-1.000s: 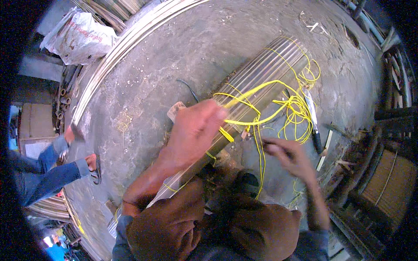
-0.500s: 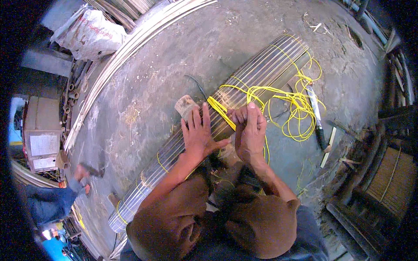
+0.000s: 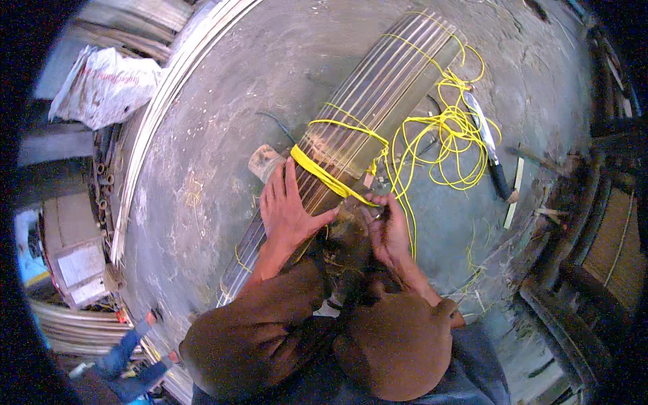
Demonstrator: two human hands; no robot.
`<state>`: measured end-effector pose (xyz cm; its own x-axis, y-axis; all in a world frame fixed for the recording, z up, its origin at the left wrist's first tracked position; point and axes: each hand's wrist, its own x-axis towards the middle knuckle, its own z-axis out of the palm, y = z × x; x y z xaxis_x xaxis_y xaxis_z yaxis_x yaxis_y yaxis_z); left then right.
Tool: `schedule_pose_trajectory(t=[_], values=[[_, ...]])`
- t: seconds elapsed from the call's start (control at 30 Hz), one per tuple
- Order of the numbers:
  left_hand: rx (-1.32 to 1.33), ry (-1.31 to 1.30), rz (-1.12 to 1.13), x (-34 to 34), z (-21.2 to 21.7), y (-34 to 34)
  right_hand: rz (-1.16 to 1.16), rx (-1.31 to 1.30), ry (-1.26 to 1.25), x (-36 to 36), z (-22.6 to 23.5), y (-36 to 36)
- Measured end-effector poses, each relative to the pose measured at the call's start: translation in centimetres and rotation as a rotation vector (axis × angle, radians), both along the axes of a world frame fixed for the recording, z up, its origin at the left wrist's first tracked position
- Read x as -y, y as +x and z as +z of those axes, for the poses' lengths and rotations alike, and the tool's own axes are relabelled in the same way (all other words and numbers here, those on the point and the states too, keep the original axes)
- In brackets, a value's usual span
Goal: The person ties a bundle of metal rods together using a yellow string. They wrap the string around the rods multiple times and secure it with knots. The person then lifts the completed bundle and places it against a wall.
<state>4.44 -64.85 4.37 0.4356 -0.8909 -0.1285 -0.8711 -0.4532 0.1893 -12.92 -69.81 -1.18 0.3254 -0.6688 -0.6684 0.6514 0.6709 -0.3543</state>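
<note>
I see left hand (image 3: 283, 214), fingers spread against long, brown slatted cylinder (image 3: 372, 86) on grey floor (image 3: 202, 121); right hand (image 3: 391, 234) pinches thin yellow cord (image 3: 322, 173) wound round it. Slackened pull could loosen cord.

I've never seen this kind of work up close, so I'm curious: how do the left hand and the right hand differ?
The left hand is open with its fingers spread, while the right hand is curled, its fingertips pinching the yellow cord. The left hand lies across the bundle; the right hand is off to its right side. Both are bare.
</note>
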Motion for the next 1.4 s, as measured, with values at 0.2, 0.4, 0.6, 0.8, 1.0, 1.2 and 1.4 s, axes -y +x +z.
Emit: schedule_pose_trajectory(t=[0.2,0.4,0.6,0.8,1.0,1.2,1.4], values=[[-0.323,-0.158,-0.039,0.8,-1.5,2.7,0.421,-0.197,0.071,-1.3,-9.7,1.8],[-1.060,0.055,0.348,7.8,-2.0,8.5,0.580,0.114,0.136,1.4,-12.1,3.7],[-1.207,0.383,0.462,11.5,-8.2,10.0,0.648,0.245,-0.025,1.6,-20.9,3.1],[-1.413,0.213,0.578,10.2,-12.2,11.4,0.635,0.166,-0.273,3.7,-13.2,1.0],[-1.662,-0.300,0.755,12.8,-12.2,14.5,0.855,-0.492,-0.688,2.8,-14.7,-2.4],[-1.609,-0.520,0.558,10.6,-1.9,17.4,0.946,-0.708,-0.904,15.8,9.3,-1.3],[-1.187,-0.494,0.292,9.2,6.1,12.3,1.056,-1.177,-1.963,20.0,6.9,14.5]])
